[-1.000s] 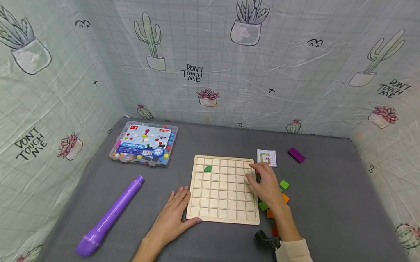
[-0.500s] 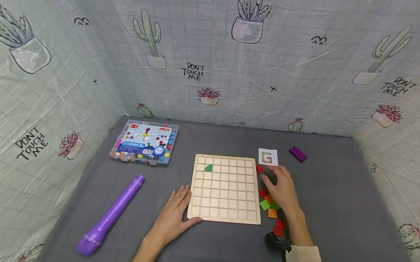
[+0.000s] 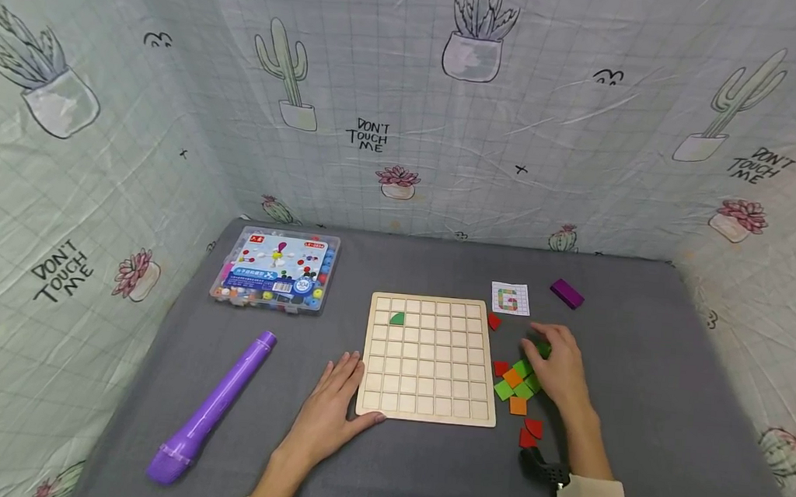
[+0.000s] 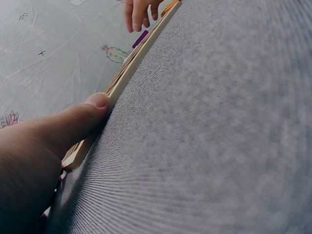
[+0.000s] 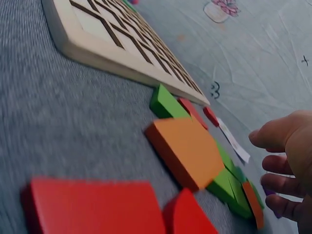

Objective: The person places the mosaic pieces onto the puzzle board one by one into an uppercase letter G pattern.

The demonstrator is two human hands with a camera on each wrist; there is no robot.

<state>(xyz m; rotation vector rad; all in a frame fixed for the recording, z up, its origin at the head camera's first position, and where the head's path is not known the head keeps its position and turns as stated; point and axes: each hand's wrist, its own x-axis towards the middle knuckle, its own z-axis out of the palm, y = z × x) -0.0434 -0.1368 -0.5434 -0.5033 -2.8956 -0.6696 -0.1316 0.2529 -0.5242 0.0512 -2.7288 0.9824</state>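
Note:
My left hand lies flat at the near left corner of a wooden grid board, its fingers along the left side and its thumb against the front edge. One green rounded piece sits in a cell near the board's upper left. To the right of the board, my right hand hovers over loose coloured pieces, with thumb and fingers apart and nothing visibly held. A dark green piece shows beneath its fingers. Around it lie green squares, orange squares and red pieces.
A small pattern card lies beyond the board's far right corner, with a purple block beside it. At the back left is a clear case of coloured beads. A purple toy microphone lies at the left.
My right hand has moved from the board's upper right out to the right, over the loose pieces, uncovering the card and several pieces. My left hand has stayed at the board.

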